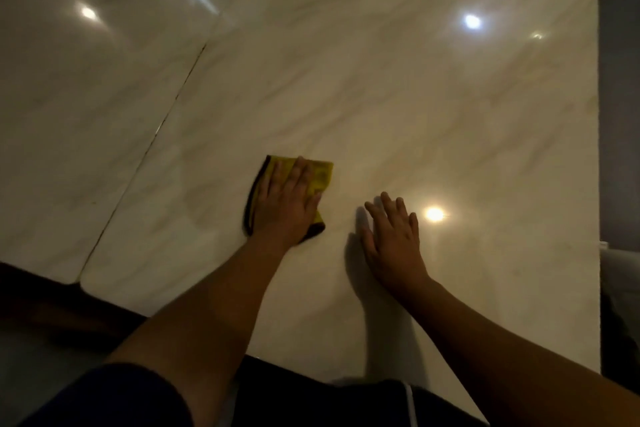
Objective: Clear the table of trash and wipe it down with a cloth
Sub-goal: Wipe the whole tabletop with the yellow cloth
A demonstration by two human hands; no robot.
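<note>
The yellow cloth lies on the glossy, marble-patterned table, a little below and left of the frame's centre. It is bunched into a rough rectangle, with dark trim along its left edge and lower corner. The person's left hand rests flat on top of it, fingers straight and close together. The hand covers most of the cloth's middle, so only the upper right part and the edges show. Just to the right, the right hand lies palm down on the bare table, fingers straight and slightly spread, holding nothing and clear of the cloth. A thin seam runs diagonally across the tabletop from upper centre to lower left. Round light reflections dot the surface, one just beside the right fingertips. A dark sleeve fills the lower left corner. Past the table's right edge, a pale shape is cut off and too dim to identify.
</note>
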